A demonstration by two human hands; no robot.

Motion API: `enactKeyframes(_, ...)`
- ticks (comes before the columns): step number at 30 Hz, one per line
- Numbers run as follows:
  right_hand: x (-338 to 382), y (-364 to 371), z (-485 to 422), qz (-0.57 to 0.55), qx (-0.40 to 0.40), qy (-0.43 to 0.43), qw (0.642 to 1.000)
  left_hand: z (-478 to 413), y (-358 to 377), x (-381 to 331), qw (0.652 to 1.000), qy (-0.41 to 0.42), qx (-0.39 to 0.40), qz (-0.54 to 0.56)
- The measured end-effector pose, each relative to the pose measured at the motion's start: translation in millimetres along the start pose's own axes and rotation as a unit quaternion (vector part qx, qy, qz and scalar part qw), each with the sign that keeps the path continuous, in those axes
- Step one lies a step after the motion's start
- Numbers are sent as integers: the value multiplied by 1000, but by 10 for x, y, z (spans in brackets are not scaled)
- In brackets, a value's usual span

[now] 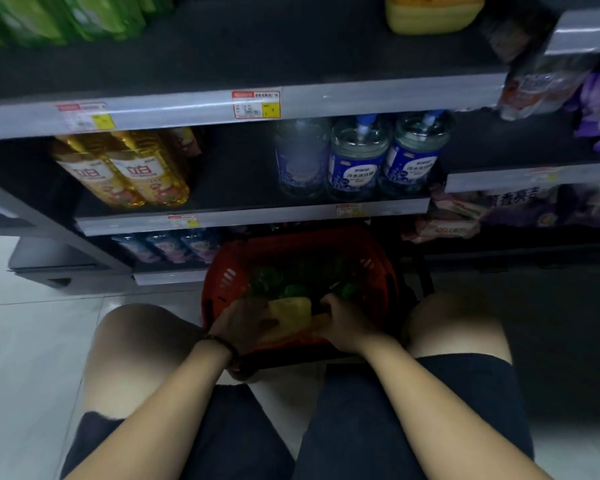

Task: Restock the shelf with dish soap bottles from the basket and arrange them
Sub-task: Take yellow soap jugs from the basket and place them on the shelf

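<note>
A red basket (219, 282) stands on the floor between my knees, in front of the bottom shelf. Inside it lie several green-capped bottles (271, 278) and a yellow bottle (290, 313). My left hand (239, 323) and my right hand (343, 323) are both in the basket's near end, their fingers curled round the yellow bottle from either side. Yellow dish soap bottles (139, 171) stand at the left of the middle shelf (250, 216), with a bare gap to their right.
Clear bottles with blue labels (357, 161) stand at the right of the middle shelf. Green packs (66, 15) and a yellow container (430, 12) sit on the upper shelf. Purple pouches (551, 206) fill the unit to the right. Pale tiled floor lies on the left.
</note>
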State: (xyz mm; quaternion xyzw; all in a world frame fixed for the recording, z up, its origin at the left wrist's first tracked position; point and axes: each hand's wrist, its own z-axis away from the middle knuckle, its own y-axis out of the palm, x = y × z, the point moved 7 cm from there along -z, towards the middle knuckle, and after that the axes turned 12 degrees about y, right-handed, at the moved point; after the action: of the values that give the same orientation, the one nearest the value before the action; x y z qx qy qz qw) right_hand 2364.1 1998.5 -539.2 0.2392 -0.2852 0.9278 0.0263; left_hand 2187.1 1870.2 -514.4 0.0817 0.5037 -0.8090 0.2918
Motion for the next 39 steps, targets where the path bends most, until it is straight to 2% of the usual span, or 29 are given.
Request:
enactKeyframes(8,164,-503,497,-129,-37,-88,987,568,-930,-416,977,53,-203,49)
enactKeyframes(15,731,-1092,1111,-173,-74,-247,951,994,-2037,-1036,934,159,-319,38)
enactKeyframes(21,955,-1634,1484,-227,-101,-286,926,1207,-2820,-1709,906,227,-357,31)
enactKeyframes(25,1003,-1981,1734,-263,-145,-309,902,1132,-3087,-1852,885,213,-381,159)
enactKeyframes(28,1022,-2233,1833,-300,-174,-314,884,1012,-3044,-1813,852,199,-401,273)
enactKeyframes(30,1051,-2390,1866,-330,-191,-318,868,857,-2866,-1797,841,199,-361,351)
enactKeyframes(33,1132,-2625,1832,-366,-201,-323,849,560,-2660,-1887,845,233,-280,391)
enactKeyframes(36,1333,-2908,1790,-347,-207,-333,852,328,-2844,-1925,814,254,-288,436)
enactKeyframes(39,1583,-3183,1682,-323,-187,-330,867,112,-3152,-1972,797,279,-303,442)
